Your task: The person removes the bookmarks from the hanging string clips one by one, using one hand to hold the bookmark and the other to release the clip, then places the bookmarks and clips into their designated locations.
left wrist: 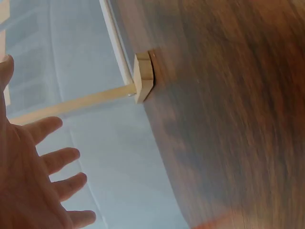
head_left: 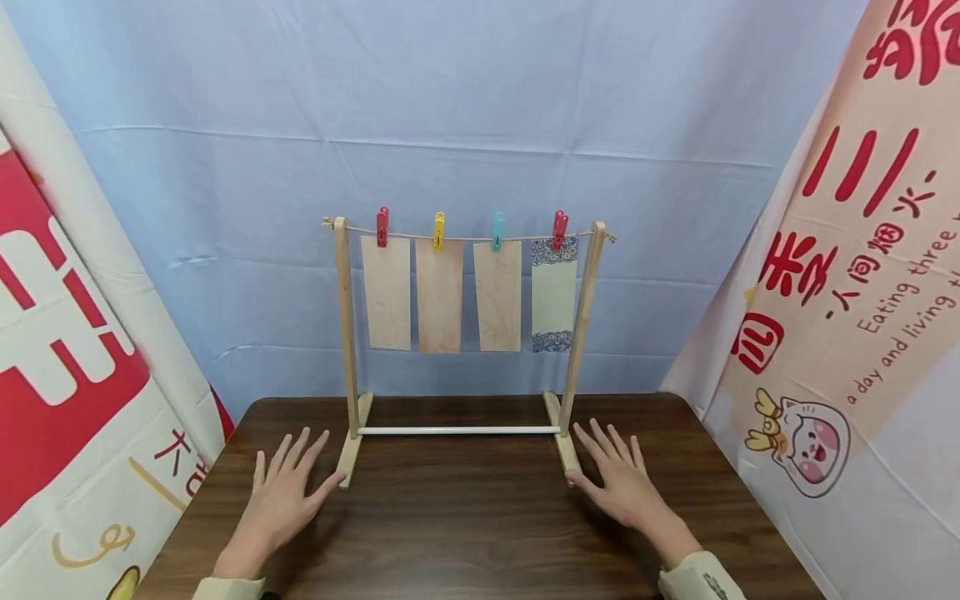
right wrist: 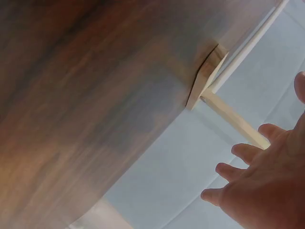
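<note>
A wooden stand (head_left: pixel 343 325) with a white crossbar (head_left: pixel 459 430) stands upright on the table. Along its string hang four-sided paper strips: a cream one (head_left: pixel 387 296) under a red clothespin (head_left: pixel 382 227), a pinkish one (head_left: pixel 439 300) under a yellow clothespin (head_left: pixel 438 231), a beige one (head_left: pixel 498 300) under a blue clothespin (head_left: pixel 498 231), and a blue-patterned one (head_left: pixel 553 296) under another red clothespin (head_left: pixel 559 229). Near the stand's left foot my left hand (head_left: pixel 281 496) is spread, fingers straight. My right hand (head_left: pixel 618 483) spreads likewise by the right foot. Both palms show bare in the wrist views.
The brown wood-grain table (head_left: pixel 457 533) has rounded back corners. Behind it hangs a pale blue cloth (head_left: pixel 465 100). Printed cloths, one red and white (head_left: pixel 67 350) on the left and one with red lettering (head_left: pixel 862 275) on the right, flank the table.
</note>
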Tool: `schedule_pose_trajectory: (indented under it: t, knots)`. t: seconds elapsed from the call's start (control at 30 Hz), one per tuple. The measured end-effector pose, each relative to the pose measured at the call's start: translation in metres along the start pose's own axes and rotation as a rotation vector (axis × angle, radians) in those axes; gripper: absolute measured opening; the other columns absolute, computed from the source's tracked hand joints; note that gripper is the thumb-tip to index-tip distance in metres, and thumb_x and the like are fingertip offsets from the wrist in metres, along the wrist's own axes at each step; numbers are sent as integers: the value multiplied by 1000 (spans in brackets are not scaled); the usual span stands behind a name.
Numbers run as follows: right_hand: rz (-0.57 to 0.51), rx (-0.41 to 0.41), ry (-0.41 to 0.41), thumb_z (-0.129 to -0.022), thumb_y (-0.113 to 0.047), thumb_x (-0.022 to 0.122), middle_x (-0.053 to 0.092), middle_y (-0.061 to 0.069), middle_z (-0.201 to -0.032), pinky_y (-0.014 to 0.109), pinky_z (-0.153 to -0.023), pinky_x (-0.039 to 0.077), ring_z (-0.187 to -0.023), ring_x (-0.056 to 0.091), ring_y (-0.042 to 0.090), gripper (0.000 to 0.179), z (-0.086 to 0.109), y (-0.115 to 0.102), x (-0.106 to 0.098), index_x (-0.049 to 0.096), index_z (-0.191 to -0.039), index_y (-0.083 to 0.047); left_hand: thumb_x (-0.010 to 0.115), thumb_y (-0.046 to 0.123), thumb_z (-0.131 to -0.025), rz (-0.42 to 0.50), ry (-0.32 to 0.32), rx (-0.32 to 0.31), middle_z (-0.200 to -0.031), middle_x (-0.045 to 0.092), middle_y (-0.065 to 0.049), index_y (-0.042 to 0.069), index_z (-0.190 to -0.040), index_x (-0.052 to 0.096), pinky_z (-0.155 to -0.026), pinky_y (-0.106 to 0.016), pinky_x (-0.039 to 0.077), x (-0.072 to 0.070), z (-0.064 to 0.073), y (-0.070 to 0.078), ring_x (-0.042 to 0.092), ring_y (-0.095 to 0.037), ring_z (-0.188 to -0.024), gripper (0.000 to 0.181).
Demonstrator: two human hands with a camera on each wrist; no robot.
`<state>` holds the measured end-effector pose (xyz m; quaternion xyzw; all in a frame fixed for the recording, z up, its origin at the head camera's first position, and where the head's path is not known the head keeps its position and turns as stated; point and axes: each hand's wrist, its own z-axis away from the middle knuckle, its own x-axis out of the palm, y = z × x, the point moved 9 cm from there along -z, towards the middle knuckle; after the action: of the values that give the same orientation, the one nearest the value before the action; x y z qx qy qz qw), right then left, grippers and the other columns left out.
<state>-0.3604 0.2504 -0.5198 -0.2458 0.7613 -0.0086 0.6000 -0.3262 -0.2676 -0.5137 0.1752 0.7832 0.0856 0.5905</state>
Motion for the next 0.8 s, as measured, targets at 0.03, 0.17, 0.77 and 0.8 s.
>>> schedule_pose_trajectory:
  t: [0.03,0.17,0.77,0.8]
  knots:
    - [2,0,1,-94,-59,59,23,11,-164,70,-114,3,-149,17,45,76,0,-1,0,29,-158,-33,54,63,-96,2,1,0,-162,28,-18,28,-158,32,-114,-68,-10,0,0,1,16,-45,-149,75]
    - [-10,-8,-3,-95,-61,57,21,11,-165,70,-114,2,-149,17,45,76,-2,-10,-2,28,-158,-33,52,66,-95,8,3,0,-162,27,-17,28,-158,32,-115,-66,-11,0,0,4,15,-45,-149,76]
    - [-40,-67,-41,-96,-63,53,19,6,-166,65,-117,0,-153,10,37,75,-16,-45,-4,20,-159,-38,50,67,-95,5,39,37,-163,28,-14,30,-159,29,-116,-65,-8,-11,0,21,17,-42,-150,76]
    - [-35,-75,-37,-96,-63,53,19,6,-166,65,-117,1,-152,11,37,76,-17,-47,-4,19,-159,-38,51,66,-95,7,42,39,-163,28,-14,30,-159,29,-116,-65,-8,-12,0,22,17,-42,-150,76]
